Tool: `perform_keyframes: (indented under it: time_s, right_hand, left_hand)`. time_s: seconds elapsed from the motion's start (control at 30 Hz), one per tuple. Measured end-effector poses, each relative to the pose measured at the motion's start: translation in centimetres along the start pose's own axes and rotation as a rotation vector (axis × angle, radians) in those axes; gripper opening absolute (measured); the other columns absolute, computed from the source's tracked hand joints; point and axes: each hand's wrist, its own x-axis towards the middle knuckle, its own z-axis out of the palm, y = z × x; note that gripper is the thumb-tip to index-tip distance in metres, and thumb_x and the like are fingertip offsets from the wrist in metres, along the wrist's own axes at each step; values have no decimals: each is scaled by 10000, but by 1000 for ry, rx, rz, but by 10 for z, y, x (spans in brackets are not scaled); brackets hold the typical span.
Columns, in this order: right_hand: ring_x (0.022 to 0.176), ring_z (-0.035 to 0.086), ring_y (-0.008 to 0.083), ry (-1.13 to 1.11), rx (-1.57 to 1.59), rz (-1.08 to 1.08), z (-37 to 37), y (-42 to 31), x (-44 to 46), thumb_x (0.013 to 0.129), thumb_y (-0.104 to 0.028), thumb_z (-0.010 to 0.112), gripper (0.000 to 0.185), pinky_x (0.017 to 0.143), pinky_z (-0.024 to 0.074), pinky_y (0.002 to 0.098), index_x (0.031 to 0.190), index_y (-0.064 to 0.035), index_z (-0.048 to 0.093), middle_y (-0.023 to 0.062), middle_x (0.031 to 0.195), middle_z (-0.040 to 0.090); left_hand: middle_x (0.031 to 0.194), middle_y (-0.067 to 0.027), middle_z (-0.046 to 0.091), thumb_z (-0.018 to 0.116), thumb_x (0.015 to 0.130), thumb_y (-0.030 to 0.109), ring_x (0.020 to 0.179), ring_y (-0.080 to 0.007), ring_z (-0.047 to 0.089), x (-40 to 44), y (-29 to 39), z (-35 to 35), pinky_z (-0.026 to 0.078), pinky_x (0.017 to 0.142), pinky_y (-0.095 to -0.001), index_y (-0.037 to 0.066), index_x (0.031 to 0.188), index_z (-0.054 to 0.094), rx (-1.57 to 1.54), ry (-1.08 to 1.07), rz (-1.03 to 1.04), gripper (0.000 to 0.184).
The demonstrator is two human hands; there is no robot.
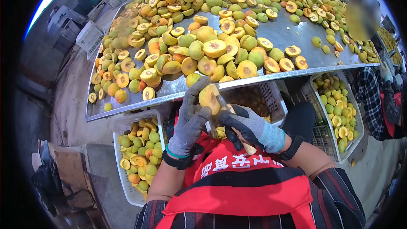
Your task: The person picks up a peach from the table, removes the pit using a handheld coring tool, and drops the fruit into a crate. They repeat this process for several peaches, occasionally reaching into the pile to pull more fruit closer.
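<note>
At the near table edge [296, 74], fruit [208, 98] is being clamped by the left hand [185, 123], knife [243, 138] by the right hand [251, 126], left thumb [204, 112] ideally being kept off the blade [221, 101].

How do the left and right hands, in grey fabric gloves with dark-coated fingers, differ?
The left hand holds a rounded yellow piece of fruit; the right hand grips a pale wooden-handled knife. The left hand's fingers stretch along the fruit, while the right hand's curl around the handle. Both wear grey gloves with teal cuffs and dark bands at the wrists.
</note>
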Motion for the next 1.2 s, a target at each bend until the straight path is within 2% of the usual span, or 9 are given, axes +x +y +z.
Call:
perform_keyframes:
  time_s: [0.37, 0.5, 0.57, 0.7, 0.77, 0.8, 0.9, 0.97, 1.2]
  right_hand:
    - [375, 447, 130, -29, 104, 130, 6, 0, -9, 928, -329, 419, 309, 348, 353, 250, 823, -50, 503, 45, 539, 476]
    - [366, 469, 149, -260, 588, 216, -6, 4, -8, 911, -370, 464, 334, 310, 375, 261, 828, -52, 520, 49, 547, 488]
    - [373, 478, 142, -228, 495, 150, -10, 8, -5, 907, -379, 469, 338, 311, 380, 255, 829, -54, 519, 50, 553, 496]
    - [391, 478, 116, 54, 5, 70, -9, 7, -2, 882, -341, 528, 284, 315, 386, 239, 877, -57, 530, 45, 581, 525]
    - [403, 485, 136, 65, -111, 30, -9, 4, -2, 878, -308, 529, 272, 373, 395, 266, 872, -40, 479, 48, 558, 507]
    - [414, 491, 125, 113, -321, -40, -10, 7, -2, 877, -320, 528, 295, 377, 395, 269, 887, -30, 474, 49, 562, 505]
    - [472, 552, 202, 154, -705, -131, -9, 11, -1, 875, -314, 529, 327, 431, 421, 327, 914, 2, 456, 108, 593, 532]
    - [697, 571, 406, 200, -1028, -419, -8, 19, 1, 866, -309, 506, 331, 616, 456, 459, 945, 12, 527, 248, 727, 574]
    - [667, 561, 421, 217, -1043, -506, -8, 28, 9, 874, -282, 495, 306, 578, 449, 459, 971, 8, 497, 260, 692, 556]
  left_hand:
    - [1330, -156, 360, 692, 733, 64, 1197, -250, 412, -8, -9, -6, 354, 991, -382, 46, 1245, 365, 251, -83, 190, 608]
    - [1331, -160, 363, 688, 705, -11, 1204, -267, 414, -2, -11, -7, 350, 994, -388, 45, 1244, 362, 533, -140, 424, 633]
    - [1329, -161, 366, 683, 697, -31, 1210, -262, 411, -1, -13, -3, 349, 996, -380, 35, 1265, 346, 598, -147, 467, 664]
    - [1308, -147, 395, 628, 712, -50, 1205, -231, 415, -5, -11, 3, 345, 1002, -336, -14, 1334, 263, 469, -22, 99, 722]
    - [1293, -140, 410, 629, 748, 48, 1164, -220, 450, -5, -4, 6, 374, 980, -335, -3, 1321, 291, -195, -36, -216, 667]
    - [1191, -160, 505, 584, 825, 274, 1099, -251, 500, -4, -5, 12, 408, 948, -350, 11, 1273, 386, -151, 56, -240, 555]
    - [1089, -157, 567, 433, 917, 329, 997, -232, 552, -3, -17, 11, 435, 905, -342, 6, 1182, 477, -281, 155, -227, 421]
    - [1032, -146, 593, 311, 960, 357, 951, -216, 569, -2, -21, 16, 447, 875, -332, 4, 1132, 516, -273, 198, -237, 443]
    - [1021, -109, 569, 320, 959, 287, 936, -154, 528, -1, -25, 22, 428, 836, -276, -16, 1130, 495, 94, 262, 61, 389]
